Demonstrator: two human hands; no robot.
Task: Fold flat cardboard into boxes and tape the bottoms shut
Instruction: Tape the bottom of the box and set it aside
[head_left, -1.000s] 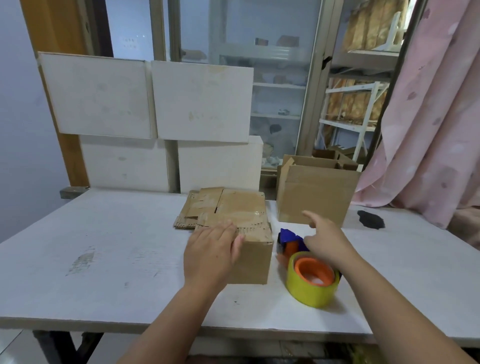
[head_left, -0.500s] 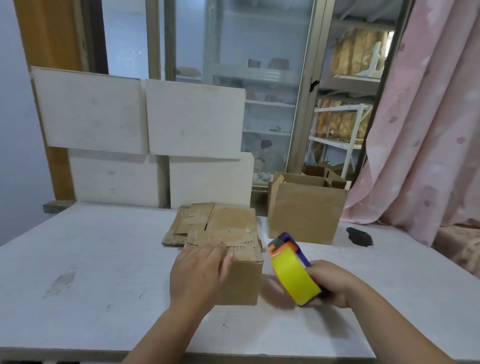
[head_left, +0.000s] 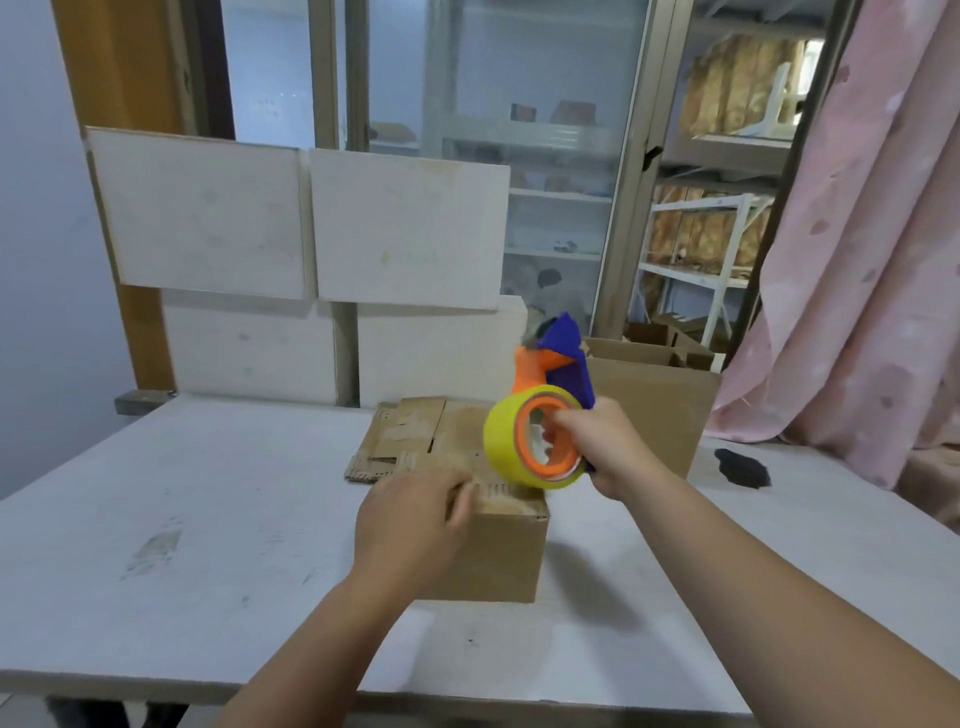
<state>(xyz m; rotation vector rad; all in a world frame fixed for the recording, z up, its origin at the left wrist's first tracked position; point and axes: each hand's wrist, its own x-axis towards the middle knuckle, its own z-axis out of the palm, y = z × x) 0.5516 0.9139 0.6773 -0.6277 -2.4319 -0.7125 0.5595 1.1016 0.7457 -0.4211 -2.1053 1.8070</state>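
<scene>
A small brown cardboard box (head_left: 498, 556) stands upside down on the white table (head_left: 208, 519), its bottom flaps folded shut on top. My left hand (head_left: 410, 525) rests flat on those flaps near the front left corner. My right hand (head_left: 602, 447) grips a tape dispenser (head_left: 545, 415) with a yellow tape roll, orange hub and blue body. It holds the dispenser in the air just above the box's right rear part. Flat cardboard sheets (head_left: 400, 436) lie behind the box.
An open, assembled cardboard box (head_left: 649, 410) stands at the back right of the table. White panels (head_left: 311, 228) lean against the window behind. A dark patch (head_left: 743, 467) marks the table at right. A pink curtain (head_left: 857, 260) hangs at far right.
My right hand picked the tape dispenser up off the table and lifted it over the box. My left hand stayed on the box's flaps.
</scene>
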